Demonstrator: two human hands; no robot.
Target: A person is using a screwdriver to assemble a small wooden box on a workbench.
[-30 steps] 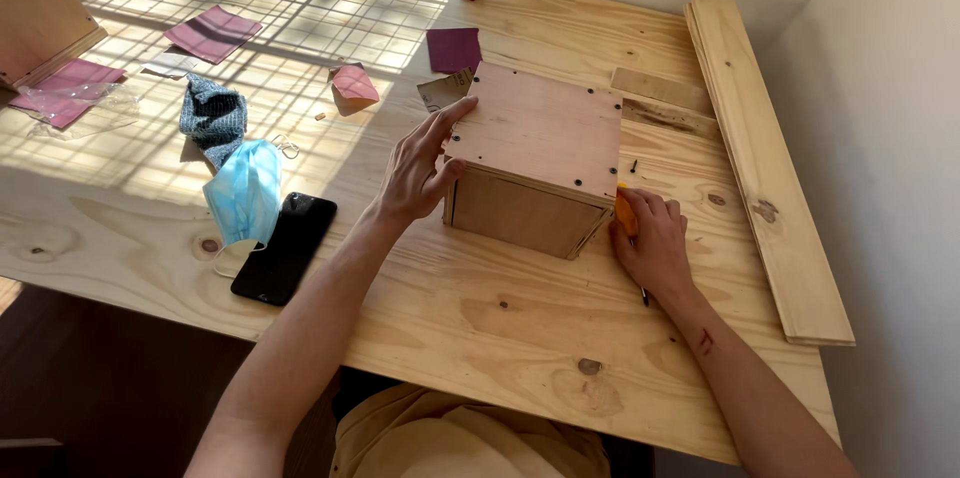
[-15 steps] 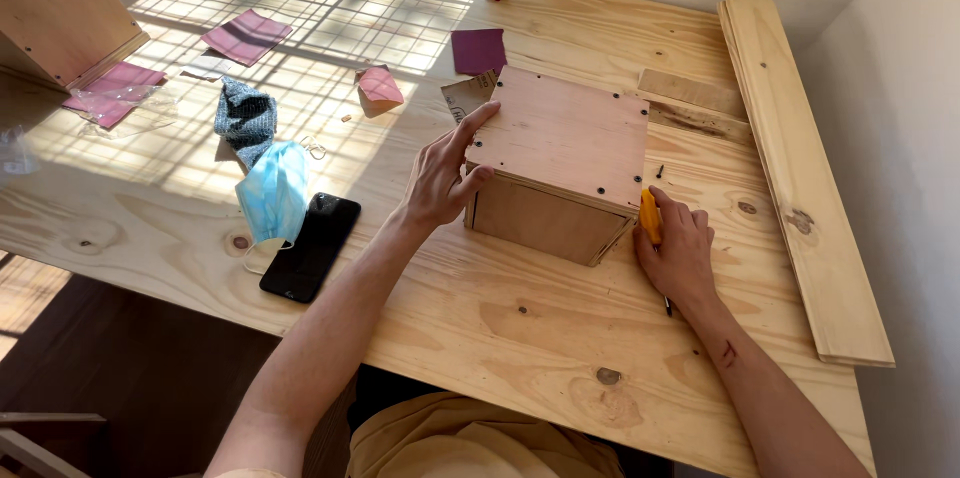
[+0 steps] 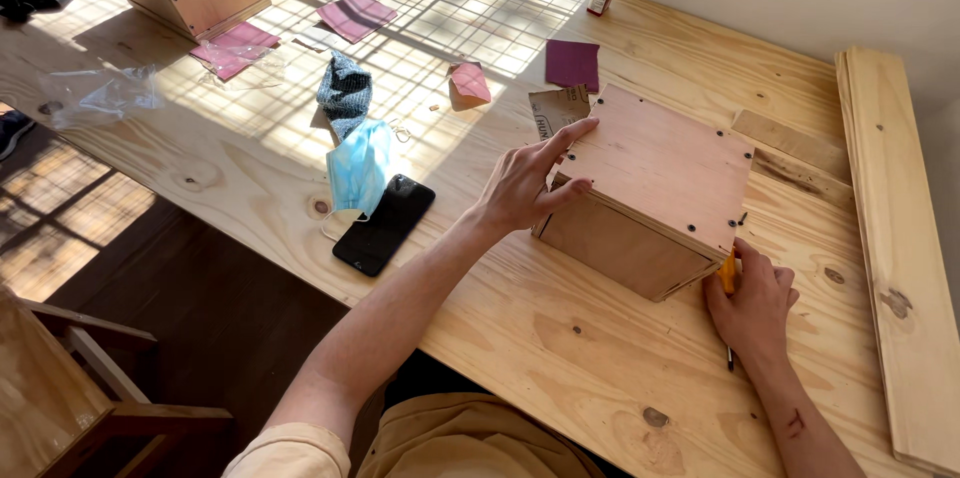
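head view: the wooden box (image 3: 655, 188) sits on the table (image 3: 560, 338). the left hand (image 3: 525, 188) lies spread flat at its nine o'clock edge, steadying it. the right hand (image 3: 752, 303) at five o'clock is closed around a yellow-handled tool (image 3: 728, 273) held against the box corner. judged step: fastening that corner; it calls for firm bracing. since half a second ago the hands have hardly moved; the view has shifted.

A plain plywood box (image 3: 650, 188) sits on the desk (image 3: 560, 338), turned corner-on, its flat top studded with small dark screws along the edges. At its 4 o'clock corner, a yellow-handled tool (image 3: 728, 273) points down, thin dark tip touching the desk.
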